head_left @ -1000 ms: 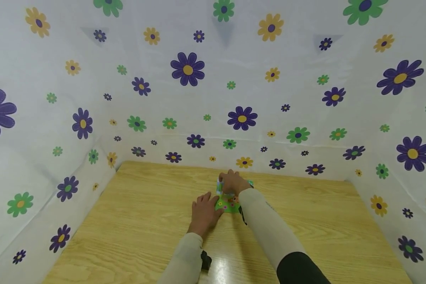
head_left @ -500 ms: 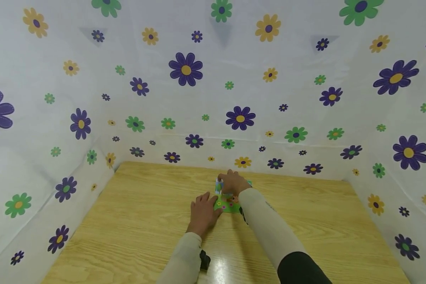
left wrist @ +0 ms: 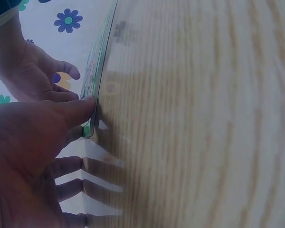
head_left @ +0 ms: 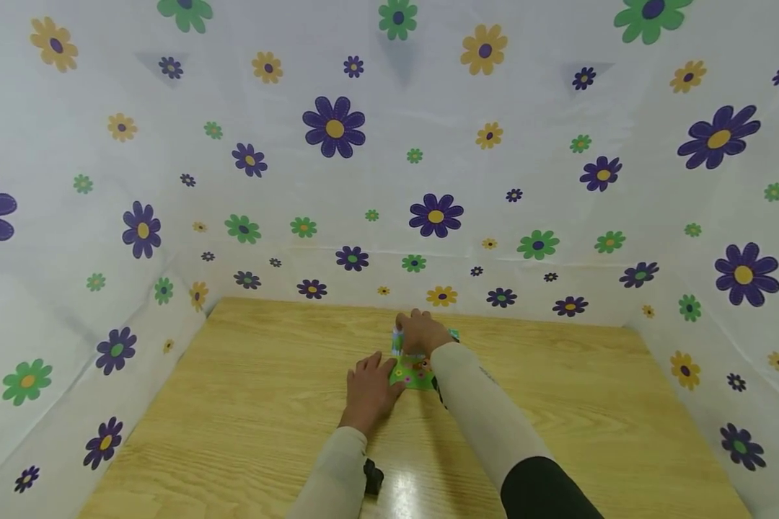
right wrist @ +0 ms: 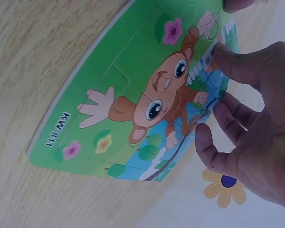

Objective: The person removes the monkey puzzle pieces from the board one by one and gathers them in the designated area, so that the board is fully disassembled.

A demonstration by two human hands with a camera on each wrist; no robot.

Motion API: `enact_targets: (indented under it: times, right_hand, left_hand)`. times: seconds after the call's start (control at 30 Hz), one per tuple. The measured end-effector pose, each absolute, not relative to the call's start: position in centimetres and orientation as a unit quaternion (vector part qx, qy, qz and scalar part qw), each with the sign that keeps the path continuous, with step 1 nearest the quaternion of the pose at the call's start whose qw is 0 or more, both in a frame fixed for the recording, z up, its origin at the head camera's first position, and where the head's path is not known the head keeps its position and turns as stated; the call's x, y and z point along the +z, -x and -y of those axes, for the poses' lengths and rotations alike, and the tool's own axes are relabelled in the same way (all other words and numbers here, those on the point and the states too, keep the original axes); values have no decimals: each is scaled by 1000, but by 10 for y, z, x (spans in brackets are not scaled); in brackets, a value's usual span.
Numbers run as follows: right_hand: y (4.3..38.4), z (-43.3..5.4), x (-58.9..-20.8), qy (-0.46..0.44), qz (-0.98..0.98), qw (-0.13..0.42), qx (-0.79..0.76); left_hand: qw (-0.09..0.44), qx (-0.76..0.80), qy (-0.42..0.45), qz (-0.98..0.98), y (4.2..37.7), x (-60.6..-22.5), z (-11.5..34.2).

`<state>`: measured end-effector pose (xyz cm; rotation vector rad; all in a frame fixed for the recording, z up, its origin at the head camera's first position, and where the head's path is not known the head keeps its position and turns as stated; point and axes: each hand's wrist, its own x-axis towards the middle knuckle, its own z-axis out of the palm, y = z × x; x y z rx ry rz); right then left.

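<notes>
A jigsaw puzzle board [head_left: 410, 375] with a monkey picture on green and blue lies on the table near its far edge. "KW-811" is printed on the board in the right wrist view. My left hand [head_left: 368, 389] is at the board's near left corner, thumb along its edge and the other fingers spread on the table. Over the far part of the board is my right hand [head_left: 422, 333]. Its thumb and bent fingers appear to pinch a small puzzle piece [right wrist: 212, 64], partly hidden. Seen from the left wrist, the board stands edge-on beside my thumb.
The wooden table [head_left: 266, 389] surrounds the board on all sides. White cloth walls [head_left: 376, 173] printed with purple, green and yellow flowers rise behind it and to both sides. A black strap end [head_left: 373, 477] shows by my left sleeve.
The head view drifts slightly, so the scene shifts a little left. Both hands keep nearly the same place at the board, with only slight finger movement at most.
</notes>
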<state>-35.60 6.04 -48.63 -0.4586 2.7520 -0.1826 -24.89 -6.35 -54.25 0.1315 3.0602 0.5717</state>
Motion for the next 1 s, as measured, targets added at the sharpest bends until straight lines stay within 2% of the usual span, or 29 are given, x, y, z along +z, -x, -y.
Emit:
enact_targets:
  times: [0.23, 0.47, 0.63, 1.0]
  right_hand:
    - [354, -67, -489, 166, -968, 162, -97]
    - [354, -70, -497, 202, -965, 122, -114]
    - [351, -72, -503, 197, -966, 99, -137]
    - [345, -90, -523, 172, -931, 48, -318]
  left_hand:
    - [12, 183, -45, -982, 248, -538, 63]
    - [11, 185, -40, -982, 248, -539, 61]
    - [4, 191, -39, -981, 248, -542, 61]
    - [11, 205, -41, -978, 247, -542, 60]
